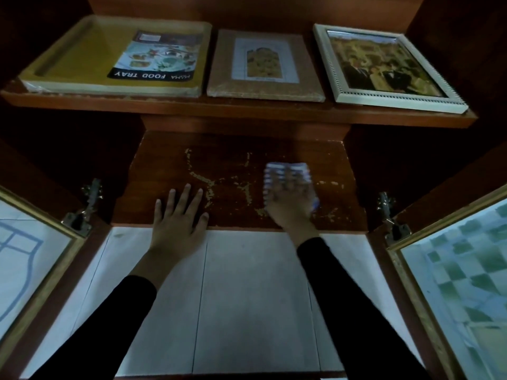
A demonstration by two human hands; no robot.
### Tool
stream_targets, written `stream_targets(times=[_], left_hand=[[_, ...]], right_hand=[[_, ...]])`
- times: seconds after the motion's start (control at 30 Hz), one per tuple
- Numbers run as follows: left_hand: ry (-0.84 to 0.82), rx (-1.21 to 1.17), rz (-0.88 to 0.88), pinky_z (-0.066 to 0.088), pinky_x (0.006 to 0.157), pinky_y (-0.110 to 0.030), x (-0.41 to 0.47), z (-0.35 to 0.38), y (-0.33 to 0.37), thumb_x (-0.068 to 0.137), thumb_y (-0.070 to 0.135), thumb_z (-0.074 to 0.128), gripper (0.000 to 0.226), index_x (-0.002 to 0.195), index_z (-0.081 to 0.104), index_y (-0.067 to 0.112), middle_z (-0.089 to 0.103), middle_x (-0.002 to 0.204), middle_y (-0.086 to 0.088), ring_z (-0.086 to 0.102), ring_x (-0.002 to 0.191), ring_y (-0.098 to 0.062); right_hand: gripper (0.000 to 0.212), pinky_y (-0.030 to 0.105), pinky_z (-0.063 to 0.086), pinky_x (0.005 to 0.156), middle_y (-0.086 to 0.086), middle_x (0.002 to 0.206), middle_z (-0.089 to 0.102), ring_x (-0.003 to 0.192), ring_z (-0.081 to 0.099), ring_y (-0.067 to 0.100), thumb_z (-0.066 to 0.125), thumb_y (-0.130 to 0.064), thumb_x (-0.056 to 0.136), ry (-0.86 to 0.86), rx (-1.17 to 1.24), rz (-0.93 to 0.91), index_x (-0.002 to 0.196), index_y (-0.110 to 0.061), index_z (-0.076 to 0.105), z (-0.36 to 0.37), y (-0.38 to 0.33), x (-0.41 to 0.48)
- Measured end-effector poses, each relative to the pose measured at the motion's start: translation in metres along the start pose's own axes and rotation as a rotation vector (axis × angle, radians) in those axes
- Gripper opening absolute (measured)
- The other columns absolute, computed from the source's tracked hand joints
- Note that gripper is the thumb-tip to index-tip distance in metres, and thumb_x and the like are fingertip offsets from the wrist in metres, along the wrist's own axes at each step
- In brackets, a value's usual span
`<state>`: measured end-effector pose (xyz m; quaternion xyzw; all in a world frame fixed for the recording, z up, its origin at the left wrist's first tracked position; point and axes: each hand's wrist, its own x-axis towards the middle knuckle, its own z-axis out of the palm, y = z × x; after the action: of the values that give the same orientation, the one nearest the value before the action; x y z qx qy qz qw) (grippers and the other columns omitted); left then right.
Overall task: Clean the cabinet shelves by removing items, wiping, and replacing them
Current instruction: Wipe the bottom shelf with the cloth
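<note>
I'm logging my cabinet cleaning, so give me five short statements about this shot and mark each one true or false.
1. The left hand lies flat, fingers straight, on the lower shelf. True.
2. The right hand rests on a yellow sponge. False: it rests on a blue and white striped cloth.
3. Three flat items lie side by side on the upper shelf. True.
4. The white picture frame lies at the left end of the upper shelf. False: it lies at the right end; the food tray package is at the left end.
5. The lower shelf's finish is worn away in patches. True.
</note>
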<state>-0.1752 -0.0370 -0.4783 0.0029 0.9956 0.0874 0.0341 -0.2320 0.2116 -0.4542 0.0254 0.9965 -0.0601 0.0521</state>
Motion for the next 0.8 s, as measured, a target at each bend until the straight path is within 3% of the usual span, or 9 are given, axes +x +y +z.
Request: stream_targets(times=[0.1, 0.2, 0.33, 0.43, 0.5, 0.63, 0.7, 0.8], left_hand=[[-0.008, -0.030, -0.028, -0.011, 0.121, -0.046, 0.008, -0.003, 0.003, 0.090, 0.057, 0.007, 0.071, 0.157, 0.000, 0.035, -0.006, 0.165, 0.008, -0.012, 0.152, -0.020], [-0.012, -0.024, -0.040, -0.011, 0.121, -0.045, 0.013, -0.004, 0.002, 0.090, 0.057, 0.006, 0.072, 0.157, -0.001, 0.034, -0.008, 0.165, 0.009, -0.013, 0.151, -0.018], [-0.001, -0.008, -0.022, -0.013, 0.120, -0.045, 0.012, -0.002, 0.002, 0.089, 0.059, 0.003, 0.072, 0.157, -0.004, 0.033, -0.012, 0.164, 0.009, -0.017, 0.150, -0.018], [-0.007, -0.012, -0.018, -0.013, 0.120, -0.045, 0.017, -0.004, 0.007, 0.091, 0.057, 0.004, 0.071, 0.157, -0.004, 0.034, -0.012, 0.164, 0.008, -0.017, 0.150, -0.020], [-0.027, 0.000, -0.004, -0.013, 0.120, -0.045, 0.023, -0.005, 0.013, 0.091, 0.056, 0.003, 0.070, 0.157, -0.007, 0.034, -0.013, 0.164, 0.008, -0.018, 0.150, -0.020], [-0.041, 0.021, 0.019, -0.012, 0.120, -0.047, 0.040, -0.011, 0.017, 0.089, 0.057, 0.002, 0.072, 0.157, -0.006, 0.035, -0.013, 0.164, 0.006, -0.016, 0.151, -0.021], [-0.037, 0.045, -0.011, -0.010, 0.120, -0.049, 0.044, -0.012, 0.015, 0.088, 0.057, 0.002, 0.072, 0.157, -0.004, 0.035, -0.010, 0.165, 0.005, -0.013, 0.151, -0.022], [-0.021, 0.028, -0.022, -0.009, 0.120, -0.049, 0.043, -0.008, 0.013, 0.085, 0.059, -0.004, 0.075, 0.156, -0.005, 0.036, -0.012, 0.164, 0.007, -0.014, 0.151, -0.021]], right_hand=[[0.058, 0.049, -0.001, 0.120, 0.000, 0.164, -0.008, 0.151, -0.009, 0.024, 0.007, -0.050, 0.099, -0.035, 0.047, -0.251, 0.155, -0.037, 0.005, 0.012, -0.062, -0.017], [0.069, 0.044, 0.000, 0.120, -0.002, 0.165, 0.004, 0.152, 0.001, 0.022, -0.002, -0.054, 0.090, -0.012, 0.046, -0.343, 0.154, -0.039, 0.017, 0.014, -0.047, -0.028], [0.072, 0.042, 0.006, 0.116, 0.002, 0.165, 0.003, 0.151, 0.005, 0.024, -0.008, -0.051, 0.087, 0.062, -0.034, -0.087, 0.156, -0.034, 0.007, 0.003, 0.051, -0.003], [0.055, 0.047, 0.001, 0.120, 0.000, 0.165, -0.003, 0.151, -0.002, 0.027, 0.015, -0.050, 0.102, 0.007, 0.084, 0.221, 0.155, -0.041, 0.006, -0.014, 0.093, 0.029], [0.055, 0.049, -0.001, 0.120, 0.001, 0.165, -0.007, 0.151, -0.005, 0.028, 0.019, -0.048, 0.103, -0.003, 0.084, 0.269, 0.155, -0.040, 0.005, -0.019, 0.077, 0.048], [0.060, 0.050, 0.003, 0.120, 0.005, 0.165, -0.004, 0.151, -0.002, 0.026, 0.005, -0.050, 0.099, -0.042, 0.035, -0.054, 0.156, -0.032, 0.000, -0.001, -0.010, 0.054], [0.067, 0.050, 0.006, 0.119, 0.003, 0.165, 0.006, 0.151, 0.004, 0.024, -0.001, -0.052, 0.092, -0.036, 0.059, -0.233, 0.155, -0.034, 0.012, 0.010, -0.047, 0.030], [0.058, 0.047, 0.013, 0.119, 0.003, 0.161, 0.023, 0.150, 0.016, 0.025, 0.016, -0.049, 0.098, 0.033, 0.094, -0.361, 0.151, -0.035, 0.032, 0.018, -0.049, -0.012]])
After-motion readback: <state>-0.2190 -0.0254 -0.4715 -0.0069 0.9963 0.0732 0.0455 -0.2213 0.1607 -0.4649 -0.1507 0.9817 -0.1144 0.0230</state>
